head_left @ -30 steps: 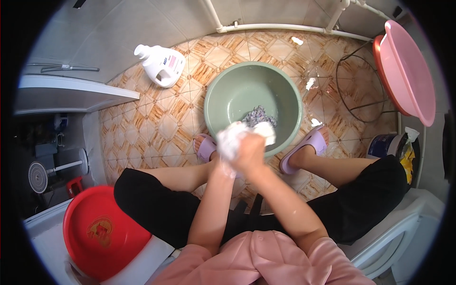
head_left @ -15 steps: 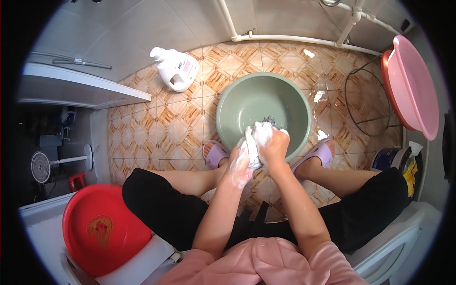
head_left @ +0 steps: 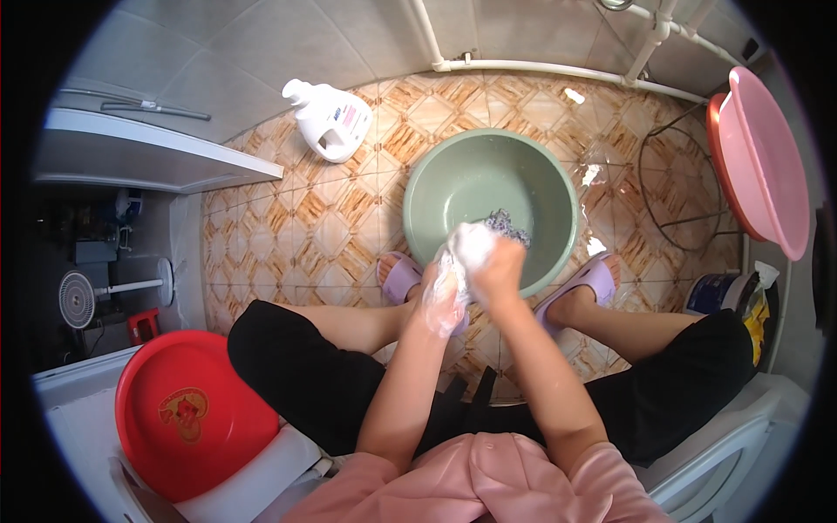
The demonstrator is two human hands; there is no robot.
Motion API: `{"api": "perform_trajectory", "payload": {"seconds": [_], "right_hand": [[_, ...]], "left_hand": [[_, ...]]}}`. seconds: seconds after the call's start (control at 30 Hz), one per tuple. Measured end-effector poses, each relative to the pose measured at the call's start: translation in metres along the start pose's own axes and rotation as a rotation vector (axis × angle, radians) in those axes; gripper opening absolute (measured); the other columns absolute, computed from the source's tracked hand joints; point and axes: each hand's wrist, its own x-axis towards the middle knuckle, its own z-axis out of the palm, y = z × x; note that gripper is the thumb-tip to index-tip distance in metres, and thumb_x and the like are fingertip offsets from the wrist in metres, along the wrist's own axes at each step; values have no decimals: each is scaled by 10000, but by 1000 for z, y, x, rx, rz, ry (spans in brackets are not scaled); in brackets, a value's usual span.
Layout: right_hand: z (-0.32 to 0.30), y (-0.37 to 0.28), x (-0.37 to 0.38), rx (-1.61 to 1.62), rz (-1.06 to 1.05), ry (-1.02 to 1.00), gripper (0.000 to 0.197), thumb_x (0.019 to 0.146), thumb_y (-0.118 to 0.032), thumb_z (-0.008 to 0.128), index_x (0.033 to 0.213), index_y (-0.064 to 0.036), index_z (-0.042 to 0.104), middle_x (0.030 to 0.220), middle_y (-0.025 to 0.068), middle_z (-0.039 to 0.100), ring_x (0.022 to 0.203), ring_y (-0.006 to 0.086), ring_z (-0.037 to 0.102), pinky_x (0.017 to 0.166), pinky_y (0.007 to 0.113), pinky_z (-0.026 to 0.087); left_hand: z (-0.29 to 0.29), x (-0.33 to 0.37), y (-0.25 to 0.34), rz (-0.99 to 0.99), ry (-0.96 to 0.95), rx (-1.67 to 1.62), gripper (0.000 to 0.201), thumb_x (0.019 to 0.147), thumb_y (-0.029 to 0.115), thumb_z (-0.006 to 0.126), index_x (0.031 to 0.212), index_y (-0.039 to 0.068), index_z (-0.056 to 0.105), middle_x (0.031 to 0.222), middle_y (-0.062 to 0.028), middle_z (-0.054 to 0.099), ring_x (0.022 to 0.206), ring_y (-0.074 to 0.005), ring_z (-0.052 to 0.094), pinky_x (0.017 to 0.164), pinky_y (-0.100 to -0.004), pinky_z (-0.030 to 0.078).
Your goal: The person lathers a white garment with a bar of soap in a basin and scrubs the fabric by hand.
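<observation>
My two hands meet above the near rim of a green basin [head_left: 427, 166], closed on a wet white cloth [head_left: 472, 245] thick with suds. Foam coats my left hand [head_left: 443, 299], whose fingers are wrapped round the cloth's near side. Pressed against it from the right is my right hand [head_left: 500, 274], slightly blurred, its fingers curled over. Just beyond the right knuckles, grey patterned fabric [head_left: 508, 228] shows inside the basin. Whether it belongs to the white cloth I cannot tell.
A white detergent jug [head_left: 336, 122] stands on the tiled floor, beyond the basin to the left. Pink basins [head_left: 767, 166] lean at the right wall beside a metal hoop stand [head_left: 641, 183]. A red basin [head_left: 192, 401] sits near left. Purple slippers [head_left: 401, 277] flank the green basin.
The bunched cloth has shifted slightly between my hands, and my right hand has turned inward. More grey patterned fabric shows in the basin. The whole view has drifted a little.
</observation>
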Motion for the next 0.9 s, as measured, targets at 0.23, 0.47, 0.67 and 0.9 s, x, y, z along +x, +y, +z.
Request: {"api": "perform_trajectory", "payload": {"seconds": [0.23,0.47,0.67,0.9], "right_hand": [[4,-33,-9,86,-155,-140,219,715,-215,648,611,-41,568,553,140,561,498,311,559,488,396,451],[-17,2,24,915,826,29,158,844,-122,616,746,2,618,668,-27,568,590,37,471,506,216,390],[-16,-35,16,559,362,27,137,774,-151,652,730,-24,627,618,59,594,528,137,564,515,288,447],[-2,-24,2,-61,82,-96,197,705,-229,660,624,-63,593,513,88,538,468,248,560,462,357,443]], "left_hand": [[-32,9,-6,196,-340,-277,406,874,229,537,1202,-1,469,1122,-91,544,1003,-169,550,833,-282,457],[-4,1,9,505,-161,551,339,889,146,485,1179,-28,464,1055,-116,572,954,-179,576,806,-281,485],[-15,9,4,87,-166,-408,339,870,233,510,1134,21,492,921,-77,555,834,-150,552,709,-276,466],[-30,11,-17,248,-173,126,543,863,349,481,1247,-29,412,1120,-127,518,1055,-206,514,893,-317,431]]}}
